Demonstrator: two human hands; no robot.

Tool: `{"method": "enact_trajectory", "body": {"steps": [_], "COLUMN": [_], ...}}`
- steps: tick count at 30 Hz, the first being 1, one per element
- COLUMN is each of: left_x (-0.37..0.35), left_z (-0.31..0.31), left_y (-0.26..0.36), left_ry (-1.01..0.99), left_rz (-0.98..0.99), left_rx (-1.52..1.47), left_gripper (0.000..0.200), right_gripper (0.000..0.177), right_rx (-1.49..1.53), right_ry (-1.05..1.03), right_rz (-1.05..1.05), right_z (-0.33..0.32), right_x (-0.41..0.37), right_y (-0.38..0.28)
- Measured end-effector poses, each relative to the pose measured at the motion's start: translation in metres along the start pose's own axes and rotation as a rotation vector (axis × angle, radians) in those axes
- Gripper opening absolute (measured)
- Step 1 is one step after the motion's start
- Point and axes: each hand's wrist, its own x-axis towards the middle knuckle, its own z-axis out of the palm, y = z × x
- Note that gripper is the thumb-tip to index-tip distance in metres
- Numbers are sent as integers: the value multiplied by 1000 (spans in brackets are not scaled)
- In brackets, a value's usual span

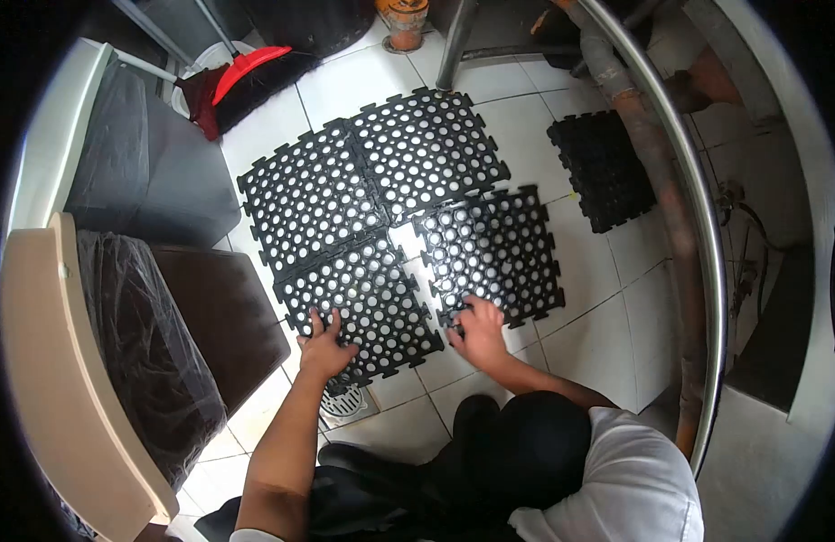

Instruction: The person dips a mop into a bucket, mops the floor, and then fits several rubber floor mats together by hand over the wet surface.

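Three black rubber mat tiles with round holes lie joined on the floor: an upper left tile [314,200], an upper right tile [428,149] and a lower left tile [368,303]. A fourth tile [494,253] lies at the lower right, with a strip of floor between it and the lower left one. My left hand [325,348] rests with spread fingers on the lower left tile. My right hand [478,330] has its fingers bent at the near edge of the fourth tile, the fingertips touching it.
Another black mat [607,170] lies at the right, beside a curved metal rail [707,271]. Bins with plastic liners [137,334] stand at the left. A red broom [246,72] is at the upper left. A floor drain [347,404] lies near my left wrist.
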Motion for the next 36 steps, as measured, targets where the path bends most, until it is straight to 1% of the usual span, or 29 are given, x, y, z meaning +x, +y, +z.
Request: {"method": "enact_trajectory", "body": {"steps": [1,4,5,6,7,8,9,10,12,13,14,15,16,17,18,19,20,21,22,23,24,26,27,29,30,32,33,34,36], "left_x": [1,6,10,12,8,7,7,4,-23,-22,-14,-1,14,19,25,24,21,11,19,36,33,32,36,34,40,53,47,42,38], "left_z": [1,1,-3,-6,-1,9,22,36,24,44,69,100,133,139,144,130,117,104,118,145,139,133,136,128,120,102,92,80,67], "left_y": [-1,-9,-8,-8,2,14,29,48,117,139,155,165,174,178,182,185,186,189,183,174,175,176,173,168,162,154,157,160,164], "left_ry": [-9,-26,-67,-109,-26,-31,153,336,124,57,-6,-6,168,252,337,221,100,58,62,113,106,103,132,239,239,168,38,36,-105], "left_rz": [1,21,2,-21,-50,-50,35,121,130,129,129,129,155,172,181,164,140,59,56,42,31,20,49,35,34,141,88,89,154], "left_rx": [6,17,-37,-93,10,12,15,17,-578,-728,-879,-887,-721,-637,-550,-809,-1063,-1242,-1239,-1202,-1225,-1247,-1228,-1070,-1069,-987,-1188,-1191,-1303], "left_gripper": [102,102,102,102,92,92,86,79,69,68,66,66,67,67,67,69,72,73,73,71,70,68,69,64,64,57,50,50,50], "right_gripper": [31,35,42,51,78,86,94,94,99,103,103,100,97,97,86,75,75,64,54,38,38,27,27,28,28,26,24,24,28], "right_rx": [14,-21,-88,159,-300,-316,-332,-335,-299,-237,-243,-278,-312,-316,-159,2,4,172,341,173,177,568,572,722,723,788,848,845,983], "right_ry": [-47,-15,53,46,197,183,168,162,10,50,46,77,112,117,193,264,259,114,-31,100,102,94,94,32,31,-42,-41,-41,-41], "right_rz": [-106,-46,91,377,317,449,582,588,753,727,724,716,709,707,745,783,786,811,829,738,735,773,770,763,764,804,838,838,857], "right_z": [6,10,-2,-19,2,-20,-39,-50,-65,-62,-58,-55,-53,-46,-38,-35,-46,-69,-81,-71,-78,-112,-121,-138,-147,-169,-177,-178,-177], "right_x": [4,20,34,49,45,50,55,56,58,55,53,53,54,55,55,55,57,65,70,68,68,75,78,75,75,80,83,82,81], "right_y": [-1,10,21,37,94,119,134,138,141,148,152,154,159,182,218,240,238,226,217,214,202,168,165,163,162,154,150,153,167]}}
